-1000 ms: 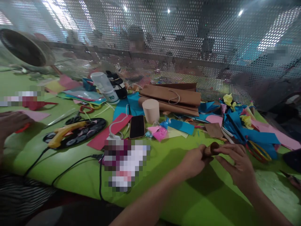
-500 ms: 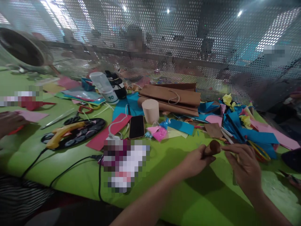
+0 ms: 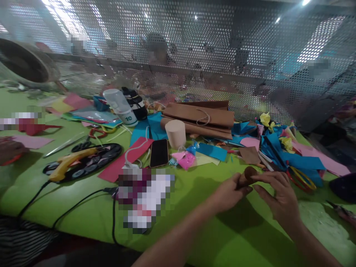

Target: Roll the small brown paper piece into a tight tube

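My left hand [image 3: 228,193] is wrapped round a small brown paper tube [image 3: 248,175], its round end tilted up towards me above the green table. My right hand [image 3: 279,196] is just to the right, its index finger touching the tube's rim and its thumb held apart below. Whether anything small lies under that fingertip cannot be seen. Behind the hands lie a piece of brown paper [image 3: 249,155] and blue paper strips [image 3: 213,151]. Yellow-handled scissors [image 3: 302,178] rest beyond my right hand.
A phone [image 3: 159,153], a pale paper cylinder [image 3: 175,134] and folded brown sheets [image 3: 203,118] stand mid-table. At left are a yellow glue gun [image 3: 69,163] on a black tray, its cord, and another person's hand [image 3: 11,149]. Pliers [image 3: 340,213] lie far right, and a perforated metal screen [image 3: 194,48] rises behind.
My right hand has moved left, its index finger now on the tube's rim. The left hand still holds the tube. The camera view has shifted slightly.
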Demonstrator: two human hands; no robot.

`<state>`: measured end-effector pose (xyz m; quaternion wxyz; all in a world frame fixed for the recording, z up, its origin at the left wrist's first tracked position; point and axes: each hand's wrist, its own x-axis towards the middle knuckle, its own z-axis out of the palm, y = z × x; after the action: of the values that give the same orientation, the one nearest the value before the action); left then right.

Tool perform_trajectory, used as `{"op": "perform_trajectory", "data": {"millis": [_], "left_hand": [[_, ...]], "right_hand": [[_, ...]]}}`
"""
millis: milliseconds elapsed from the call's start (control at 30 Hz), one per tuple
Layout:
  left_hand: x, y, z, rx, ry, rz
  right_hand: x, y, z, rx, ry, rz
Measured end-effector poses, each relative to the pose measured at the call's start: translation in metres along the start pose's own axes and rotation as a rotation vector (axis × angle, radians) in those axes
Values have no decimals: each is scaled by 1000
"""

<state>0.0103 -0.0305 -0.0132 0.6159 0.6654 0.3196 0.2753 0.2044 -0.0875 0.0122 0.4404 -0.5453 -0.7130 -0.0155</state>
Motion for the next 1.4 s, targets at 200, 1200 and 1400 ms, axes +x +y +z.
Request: {"op": "perform_trajectory", "data": {"millis": [200,1200,1400], "left_hand": [[-5,6,-3,305,50,1],[-2,16,-11,295,112,72],[-2,16,-12,270,138,76]], "right_hand": [[-2,1,5,-29,48,-81],[3,22,-4,118,-3,320],[3,23,-6,135,-16,315]]}}
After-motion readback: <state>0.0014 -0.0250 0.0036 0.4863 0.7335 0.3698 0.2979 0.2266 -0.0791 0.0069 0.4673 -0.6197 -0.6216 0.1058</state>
